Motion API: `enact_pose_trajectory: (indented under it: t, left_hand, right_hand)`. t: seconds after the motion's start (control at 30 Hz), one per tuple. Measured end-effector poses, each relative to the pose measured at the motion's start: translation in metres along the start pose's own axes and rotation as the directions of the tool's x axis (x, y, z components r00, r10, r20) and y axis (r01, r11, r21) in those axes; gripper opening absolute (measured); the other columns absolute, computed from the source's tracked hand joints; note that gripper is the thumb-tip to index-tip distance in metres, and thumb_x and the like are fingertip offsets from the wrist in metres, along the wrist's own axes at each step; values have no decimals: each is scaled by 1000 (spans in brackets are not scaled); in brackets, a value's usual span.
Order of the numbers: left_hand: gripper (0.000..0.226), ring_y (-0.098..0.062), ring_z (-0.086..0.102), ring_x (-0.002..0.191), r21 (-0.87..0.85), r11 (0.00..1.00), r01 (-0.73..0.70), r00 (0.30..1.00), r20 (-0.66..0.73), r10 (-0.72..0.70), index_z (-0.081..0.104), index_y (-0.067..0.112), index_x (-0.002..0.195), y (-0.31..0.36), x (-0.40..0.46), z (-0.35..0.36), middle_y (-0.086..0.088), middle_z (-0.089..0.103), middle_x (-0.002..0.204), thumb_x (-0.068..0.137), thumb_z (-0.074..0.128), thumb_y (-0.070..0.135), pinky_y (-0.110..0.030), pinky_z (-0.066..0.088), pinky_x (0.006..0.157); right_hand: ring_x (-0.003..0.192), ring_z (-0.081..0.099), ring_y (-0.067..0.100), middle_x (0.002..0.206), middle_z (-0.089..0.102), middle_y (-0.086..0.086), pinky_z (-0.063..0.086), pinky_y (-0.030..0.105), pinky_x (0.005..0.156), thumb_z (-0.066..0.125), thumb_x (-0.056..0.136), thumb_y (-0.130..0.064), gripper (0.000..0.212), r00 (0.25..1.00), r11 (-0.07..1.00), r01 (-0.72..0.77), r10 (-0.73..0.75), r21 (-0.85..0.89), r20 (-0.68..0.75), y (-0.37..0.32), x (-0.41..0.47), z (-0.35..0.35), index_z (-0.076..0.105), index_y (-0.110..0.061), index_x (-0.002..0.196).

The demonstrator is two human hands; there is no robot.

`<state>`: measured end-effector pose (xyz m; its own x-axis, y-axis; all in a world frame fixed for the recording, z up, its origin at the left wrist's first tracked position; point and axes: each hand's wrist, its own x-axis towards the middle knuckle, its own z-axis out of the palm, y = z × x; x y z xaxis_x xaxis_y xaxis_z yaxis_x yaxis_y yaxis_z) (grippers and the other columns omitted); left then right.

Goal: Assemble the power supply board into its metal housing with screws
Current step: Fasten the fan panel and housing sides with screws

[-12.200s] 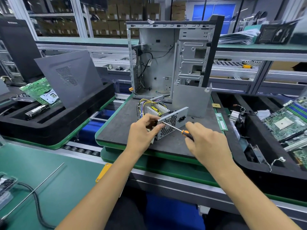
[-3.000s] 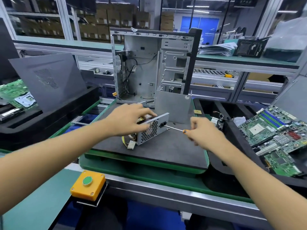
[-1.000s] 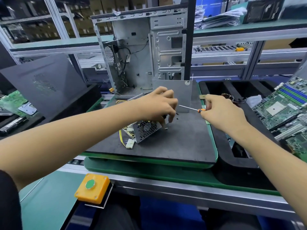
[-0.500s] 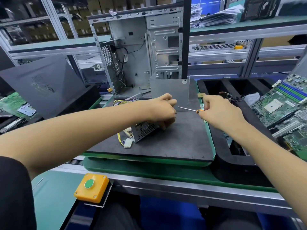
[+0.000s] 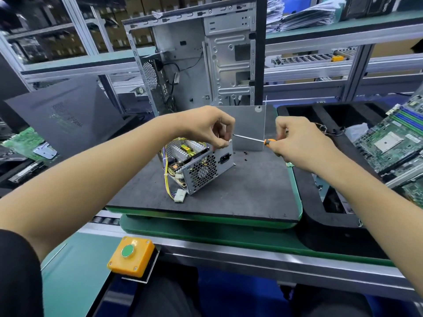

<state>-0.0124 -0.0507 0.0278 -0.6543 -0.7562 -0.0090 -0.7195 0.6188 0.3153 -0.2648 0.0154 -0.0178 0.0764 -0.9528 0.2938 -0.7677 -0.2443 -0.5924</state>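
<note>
Head view: the power supply housing (image 5: 201,165) stands on the dark foam mat (image 5: 240,191), board and yellow wires exposed at its open top, with the left hand (image 5: 206,126) above its upper right corner, fingertips curled together at that corner (whether they pinch a screw cannot be told). The right hand (image 5: 302,143) grips the orange-handled screwdriver (image 5: 251,139), its shaft pointing left to the left fingertips. Loose screws (image 5: 245,153) lie on the mat just right of the housing; an open computer case (image 5: 194,58) stands behind.
</note>
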Motion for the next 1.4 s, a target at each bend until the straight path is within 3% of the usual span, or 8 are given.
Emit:
enact_pose_trajectory:
  t: [0.17, 0.3, 0.5, 0.7, 0.87, 1.13, 1.4]
  left_hand:
    - [12, -15, 76, 70, -66, 998, 11, 1000, 10, -11, 72, 25, 85, -3, -3, -2, 3, 76, 75, 86, 79, 15, -15, 54, 66]
    - [6, -11, 75, 72, -100, 995, -2, 999, -48, -3, 79, 23, 91, -4, -5, -6, 5, 77, 75, 88, 80, 18, -15, 55, 69]
    - [16, -16, 79, 85, -216, 976, -12, 999, 35, 20, 74, 13, 97, -5, -8, -3, 0, 80, 87, 88, 83, 24, -17, 58, 76]
    - [16, -25, 78, 91, -331, 943, -28, 999, 28, 39, 70, 9, 102, -12, -12, -4, -6, 80, 92, 94, 77, 21, -26, 60, 82]
    - [15, -21, 78, 90, -287, 957, -37, 998, 43, 52, 70, 13, 101, -13, -10, -4, -2, 80, 92, 94, 77, 25, -24, 59, 82]
    - [9, -19, 78, 88, -281, 960, -23, 997, 63, 42, 71, 14, 103, -14, -10, -1, -1, 79, 92, 99, 70, 22, -19, 57, 82]
    - [9, -17, 76, 83, -230, 971, -57, 998, 28, 65, 72, 18, 101, -10, -14, -1, 1, 79, 86, 95, 75, 25, -21, 58, 77]
  right_hand:
    - [70, 62, 28, 71, 69, 1, 48, 36, 69, 70, 85, -36, 34, 1000, 1000, 16, -16, -12, -1, -1, -1, 1, 46, -16, 74]
    - [63, 57, 27, 67, 66, 1, 46, 36, 65, 71, 85, -34, 35, 999, 999, 33, -34, 24, 15, -2, -1, -1, 45, -16, 72]
    - [65, 57, 25, 65, 65, 0, 52, 40, 72, 71, 86, -34, 34, 998, 998, 60, -60, 10, 24, -7, -3, 0, 45, -17, 72]
    - [68, 58, 24, 64, 63, -1, 44, 35, 66, 71, 86, -34, 34, 999, 998, 54, -54, -29, 9, -5, -3, 0, 46, -16, 73]
    - [69, 55, 19, 65, 64, -3, 44, 34, 65, 70, 86, -35, 32, 998, 996, 66, -65, -61, 8, -10, -4, -1, 46, -18, 72]
    - [69, 47, 8, 68, 56, -5, 27, 29, 55, 68, 83, -33, 32, 988, 974, 129, -143, -185, -64, -13, -7, -1, 41, -21, 69]
    - [68, 57, 20, 66, 62, -3, 34, 30, 56, 71, 81, -34, 32, 992, 988, 101, -109, -116, -62, -6, -8, 2, 45, -19, 70]
